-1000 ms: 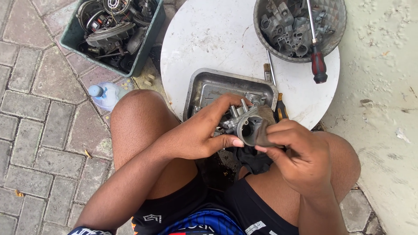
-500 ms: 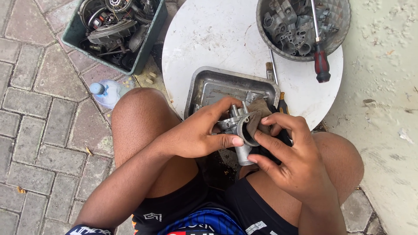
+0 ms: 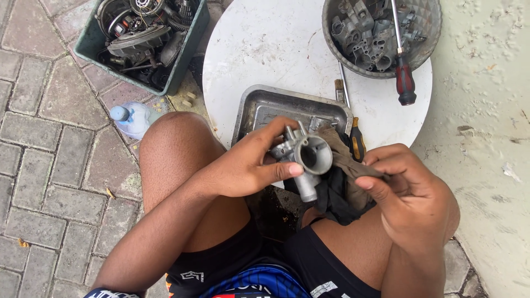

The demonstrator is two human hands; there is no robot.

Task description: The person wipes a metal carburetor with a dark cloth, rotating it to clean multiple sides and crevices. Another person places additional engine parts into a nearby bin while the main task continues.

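Observation:
My left hand (image 3: pixel 251 163) grips a grey metal carburetor (image 3: pixel 305 157) by its body, with the round open bore facing up toward the camera. My right hand (image 3: pixel 406 190) pinches a dirty brown rag (image 3: pixel 345 157) that stretches from my fingers to the carburetor's rim. A dark cloth (image 3: pixel 331 198) hangs below both, over my lap. Both hands hover just in front of a shallow metal tray (image 3: pixel 262 107) on a round white table (image 3: pixel 265 49).
A grey basket (image 3: pixel 428 33) of metal engine parts sits at the table's far right, with a red-handled screwdriver (image 3: pixel 403 74) leaning out of it. A small brush (image 3: pixel 341 91) lies beside the tray. A green crate (image 3: pixel 190 47) of parts and a plastic bottle (image 3: pixel 132 118) rest on the paved ground at left.
My right hand has drawn back to the right, pulling the rag out from the carburetor. The left hand has turned the carburetor so its open bore shows.

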